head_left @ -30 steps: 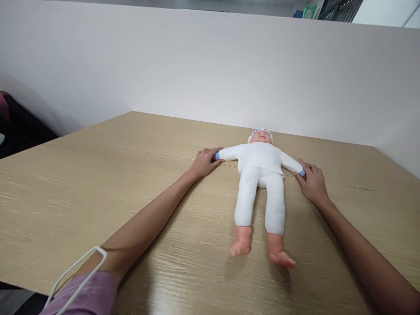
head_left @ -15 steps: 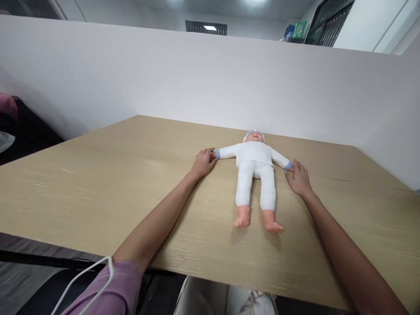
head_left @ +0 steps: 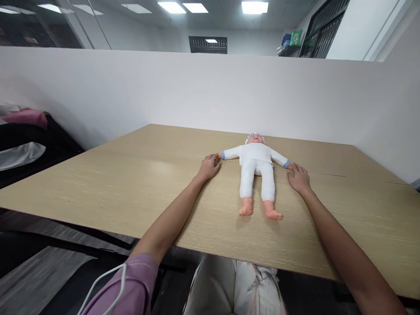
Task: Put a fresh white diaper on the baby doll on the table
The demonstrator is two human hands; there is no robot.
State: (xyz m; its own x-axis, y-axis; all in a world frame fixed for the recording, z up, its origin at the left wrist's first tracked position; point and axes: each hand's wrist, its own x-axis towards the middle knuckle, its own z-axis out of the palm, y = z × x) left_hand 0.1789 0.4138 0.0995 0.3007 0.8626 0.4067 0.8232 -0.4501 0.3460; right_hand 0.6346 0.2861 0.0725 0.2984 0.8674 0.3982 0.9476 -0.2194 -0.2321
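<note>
A baby doll [head_left: 256, 153] in a white top, white trousers and a patterned cap lies on its back on the wooden table [head_left: 138, 175]. Its arms stretch out sideways, and its bare feet point towards me. My left hand [head_left: 210, 166] is closed at the doll's hand on the left side, fingers curled by the blue cuff. At the other blue cuff, my right hand [head_left: 299, 177] has its fingers and thumb around the doll's other hand. Both palms face down, so the exact contact under my fingers is partly hidden.
A white partition wall [head_left: 203, 92] stands behind the table. On the left is a black chair [head_left: 62, 140] with pink and pale cloth on it. My legs [head_left: 236, 284] are below the table's front edge. A white cord loop [head_left: 123, 284] hangs by my left sleeve.
The view has tilted up and shifted slightly, showing more ceiling lights and floor. My hands stay beside the doll's hands, and the doll keeps its pose.
</note>
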